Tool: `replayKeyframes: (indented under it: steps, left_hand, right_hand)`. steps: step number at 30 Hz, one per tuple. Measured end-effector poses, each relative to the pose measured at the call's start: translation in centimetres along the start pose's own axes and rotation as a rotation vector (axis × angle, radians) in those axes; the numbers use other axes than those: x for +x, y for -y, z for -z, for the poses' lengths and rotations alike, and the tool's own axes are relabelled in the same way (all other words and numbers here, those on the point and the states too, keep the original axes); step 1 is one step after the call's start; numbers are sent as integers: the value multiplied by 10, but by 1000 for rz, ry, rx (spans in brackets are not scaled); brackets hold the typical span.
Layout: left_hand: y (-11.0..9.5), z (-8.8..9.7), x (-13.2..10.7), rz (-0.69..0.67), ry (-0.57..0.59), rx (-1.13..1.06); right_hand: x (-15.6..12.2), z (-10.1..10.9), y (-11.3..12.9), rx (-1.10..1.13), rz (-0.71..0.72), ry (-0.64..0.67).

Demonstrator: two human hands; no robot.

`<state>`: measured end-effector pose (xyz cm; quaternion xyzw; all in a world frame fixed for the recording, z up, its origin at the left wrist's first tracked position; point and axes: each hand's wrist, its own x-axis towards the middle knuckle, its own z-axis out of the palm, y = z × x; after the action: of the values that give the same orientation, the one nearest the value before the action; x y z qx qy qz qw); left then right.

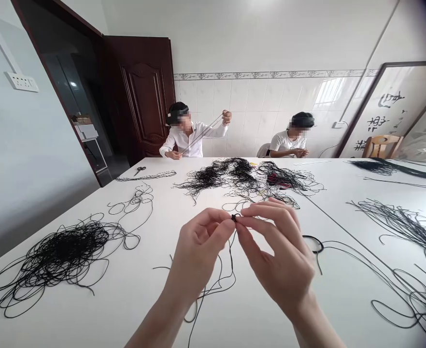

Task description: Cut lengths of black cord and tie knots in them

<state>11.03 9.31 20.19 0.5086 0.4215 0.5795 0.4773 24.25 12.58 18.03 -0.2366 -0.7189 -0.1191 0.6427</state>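
Observation:
A small black cord knot point(234, 218) is pinched between the fingertips of my left hand point(198, 251) and my right hand point(278, 256). A thin black cord point(224, 276) hangs from it down towards the white table point(129, 309). Beyond my hands lies a tangled heap of black cord point(234, 178) with a dark red patch in it. A large loose tangle of the same cord point(61, 253) spreads to my left, and loops of cord point(390, 285) lie to my right.
A person in a white shirt point(194, 140) across the table stretches cords between both hands. Another person point(289, 142) sits beside them. Scissors point(139, 170) lie on the far left of the table, and more black cord bundles point(390, 167) lie at far right.

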Motion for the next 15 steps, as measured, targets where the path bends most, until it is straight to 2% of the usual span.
replayKeyframes:
  steps: [5,7,9,12,15]
  left_hand:
    - [1,2,-3,-176,-141,418]
    - [3,3,-1,-214,-182,494]
    - [4,7,2,-251,-227,512]
    - [4,17,9,-263,-305,499]
    - [1,30,15,-248,-370,483]
  right_hand:
    - [5,4,0,196,-233,206]
    - [7,10,1,352,-334,311]
    - [8,19,1,551,-456,360]
    - [9,38,-3,694,-535,304]
    - [4,65,-18,655,-405,209]
